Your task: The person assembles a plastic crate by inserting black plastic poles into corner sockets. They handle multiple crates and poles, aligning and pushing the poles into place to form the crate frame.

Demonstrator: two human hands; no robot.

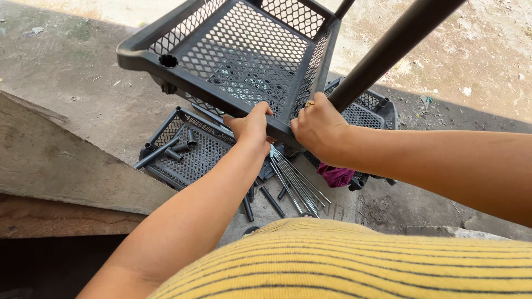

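The concrete floor was the largest surface in view, grey and stained, with a raised slab edge at the lower left and bare dirt beyond the far side.

Held up over it was a dark grey mesh basket tray, tilted, with its near rim toward the person. An empty round socket showed at its left corner.

A long black pole ran from the upper right down to the tray's near right corner, where it met the rim.

On the floor below lay a second mesh tray, holding several short black tubes. A third tray sat to the right, partly hidden behind the raised one.

A bundle of thin metal rods lay fanned on the floor between the trays, with further short black tubes beside it. A magenta cloth lay just by the third tray.

The right hand was closed around the lower end of the pole at the corner of the tray; a ring showed on one finger. The left hand was clamped on the raised tray's near rim, just beside the right hand.
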